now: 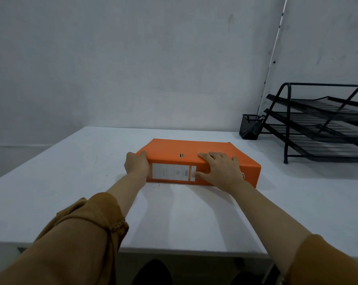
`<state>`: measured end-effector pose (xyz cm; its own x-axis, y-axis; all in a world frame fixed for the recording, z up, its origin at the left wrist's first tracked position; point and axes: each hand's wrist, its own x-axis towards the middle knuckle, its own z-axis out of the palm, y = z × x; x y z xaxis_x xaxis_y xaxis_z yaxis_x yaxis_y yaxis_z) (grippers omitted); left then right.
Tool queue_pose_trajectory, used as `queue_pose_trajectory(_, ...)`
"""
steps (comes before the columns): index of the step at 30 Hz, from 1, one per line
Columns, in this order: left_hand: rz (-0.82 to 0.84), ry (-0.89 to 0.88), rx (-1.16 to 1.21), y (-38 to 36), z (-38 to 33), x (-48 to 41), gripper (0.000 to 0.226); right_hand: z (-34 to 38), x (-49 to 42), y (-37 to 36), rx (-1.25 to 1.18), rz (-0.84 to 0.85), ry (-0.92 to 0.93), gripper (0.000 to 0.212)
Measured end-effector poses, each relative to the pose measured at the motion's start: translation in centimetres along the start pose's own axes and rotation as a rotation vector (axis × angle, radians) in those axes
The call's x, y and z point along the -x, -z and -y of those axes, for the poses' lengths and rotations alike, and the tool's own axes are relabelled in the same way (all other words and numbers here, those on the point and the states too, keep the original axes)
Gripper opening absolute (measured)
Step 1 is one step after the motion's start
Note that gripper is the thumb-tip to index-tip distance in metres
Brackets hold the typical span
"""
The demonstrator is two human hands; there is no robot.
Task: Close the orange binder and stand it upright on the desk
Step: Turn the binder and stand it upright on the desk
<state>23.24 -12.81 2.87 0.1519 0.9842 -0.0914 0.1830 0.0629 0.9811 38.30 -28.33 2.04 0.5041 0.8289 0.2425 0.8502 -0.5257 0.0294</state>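
Note:
The orange binder (186,149) lies flat and closed on the white desk (71,182), its spine with a white label facing me. My left hand (136,164) grips the binder's left end at the spine corner. My right hand (221,169) lies over the right part of the spine, fingers spread on the top cover and thumb against the label. A metal ring shows at the spine just right of my right hand.
A black wire three-tier paper tray (326,124) stands at the desk's back right, with a black mesh pen cup (250,126) beside it. A grey wall rises behind the desk. The desk's front edge is close to me.

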Motion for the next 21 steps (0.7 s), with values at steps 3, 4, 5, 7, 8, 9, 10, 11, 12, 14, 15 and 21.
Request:
queue_pose_trajectory(3,-0.010,-0.045,-0.032,0.3,-1.7,0.2,0.022,0.1,0.0,0.5,-0.051,-0.002,-0.035,0.075)
queue_pose_trajectory(4,-0.023,-0.081,-0.040,0.5,-2.6,0.2,0.025,0.2,-0.1,0.7,-0.086,-0.012,-0.050,0.075)
queue_pose_trajectory(5,-0.041,-0.120,-0.056,0.6,-3.6,0.1,0.029,0.2,-0.1,1.0,-0.126,-0.035,-0.063,0.074)
queue_pose_trajectory(7,-0.089,-0.207,-0.112,1.0,-6.1,0.1,0.035,0.7,-0.4,1.5,-0.222,-0.106,-0.084,0.073)
queue_pose_trajectory(8,-0.107,-0.255,-0.139,1.1,-7.6,0.2,0.036,1.0,-0.5,1.8,-0.278,-0.147,-0.095,0.073)
queue_pose_trajectory(9,-0.121,-0.306,-0.162,1.2,-9.1,0.4,0.036,1.2,-0.7,2.1,-0.339,-0.183,-0.110,0.073)
queue_pose_trajectory(10,-0.134,-0.357,-0.186,1.3,-10.7,0.8,0.035,1.6,-0.8,2.4,-0.402,-0.205,-0.132,0.073)
queue_pose_trajectory(11,-0.150,-0.411,-0.217,1.4,-12.2,1.3,0.033,2.0,-0.9,2.7,-0.459,-0.222,-0.158,0.073)
queue_pose_trajectory(12,-0.167,-0.473,-0.255,1.3,-13.8,1.8,0.029,2.4,-1.0,2.9,-0.514,-0.240,-0.184,0.074)
queue_pose_trajectory(14,-0.188,-0.600,-0.329,1.0,-16.5,2.9,0.017,3.4,-1.3,3.3,-0.645,-0.284,-0.226,0.079)
queue_pose_trajectory(15,-0.197,-0.667,-0.367,0.7,-17.8,3.6,0.014,3.9,-1.5,3.5,-0.729,-0.303,-0.238,0.082)
queue_pose_trajectory(21,-0.232,-0.946,-0.554,-2.1,-22.1,6.3,0.011,6.1,-1.1,4.0,-1.106,-0.365,-0.271,0.075)
